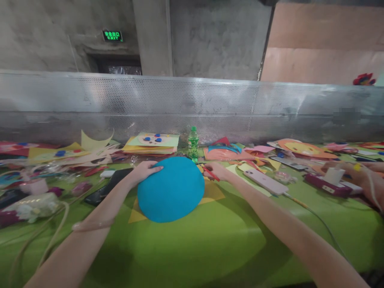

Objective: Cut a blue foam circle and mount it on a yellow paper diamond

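A blue paper circle [171, 188] lies on a yellow sheet [211, 192] in the middle of the green table [192, 244]. My left hand [146, 170] rests on the circle's upper left edge, fingers closed over the rim. My right hand [214, 170] sits at the circle's upper right, closed on a thin red tool [211, 173] whose tip points down to the right. I cannot tell whether it is a pencil or a pair of scissors.
A green bottle [193, 143] stands behind the circle. Stacks of coloured paper cut-outs [151, 143] line the back along a perforated metal wall [192, 104]. A pink phone [265, 181] with a cable lies to the right; another person's hand [364, 178] is at far right.
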### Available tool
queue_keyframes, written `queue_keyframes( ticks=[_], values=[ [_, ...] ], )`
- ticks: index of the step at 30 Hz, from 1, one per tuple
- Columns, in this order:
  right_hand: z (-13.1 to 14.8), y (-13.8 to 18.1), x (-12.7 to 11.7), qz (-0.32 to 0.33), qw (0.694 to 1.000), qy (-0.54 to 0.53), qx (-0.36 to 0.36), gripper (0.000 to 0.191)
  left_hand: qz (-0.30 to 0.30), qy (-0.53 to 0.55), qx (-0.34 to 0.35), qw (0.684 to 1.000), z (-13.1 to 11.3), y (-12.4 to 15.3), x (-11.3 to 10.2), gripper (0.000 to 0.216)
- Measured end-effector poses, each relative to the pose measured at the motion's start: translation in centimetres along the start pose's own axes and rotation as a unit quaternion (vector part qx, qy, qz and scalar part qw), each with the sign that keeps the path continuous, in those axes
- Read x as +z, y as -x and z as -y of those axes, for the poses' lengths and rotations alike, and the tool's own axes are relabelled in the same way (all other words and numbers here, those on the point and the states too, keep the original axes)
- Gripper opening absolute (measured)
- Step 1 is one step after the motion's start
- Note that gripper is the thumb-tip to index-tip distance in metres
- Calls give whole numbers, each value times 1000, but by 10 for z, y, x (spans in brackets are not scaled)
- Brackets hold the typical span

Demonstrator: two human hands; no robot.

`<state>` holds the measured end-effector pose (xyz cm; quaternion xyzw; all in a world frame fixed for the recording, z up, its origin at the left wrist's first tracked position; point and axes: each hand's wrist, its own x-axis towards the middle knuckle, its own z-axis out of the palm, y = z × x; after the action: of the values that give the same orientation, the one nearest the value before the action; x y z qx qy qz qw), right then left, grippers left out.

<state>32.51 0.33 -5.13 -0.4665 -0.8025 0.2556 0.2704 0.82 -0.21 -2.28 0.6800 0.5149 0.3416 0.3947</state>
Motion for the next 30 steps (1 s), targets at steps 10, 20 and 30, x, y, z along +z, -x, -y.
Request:
queue_keyframes(
  ticks=[10,20,30],
  values=[
    [-2,-2,5,30,999,-38,-9,13,-11,-6,27,1000,2,-2,1,45],
    [5,3,6,23,999,-23,-16,11,5,-21,19,1000,-4,2,1,44],
    [3,2,6,16,999,-39,-8,6,7,-28,25,999,-5,3,0,45]
  ],
)
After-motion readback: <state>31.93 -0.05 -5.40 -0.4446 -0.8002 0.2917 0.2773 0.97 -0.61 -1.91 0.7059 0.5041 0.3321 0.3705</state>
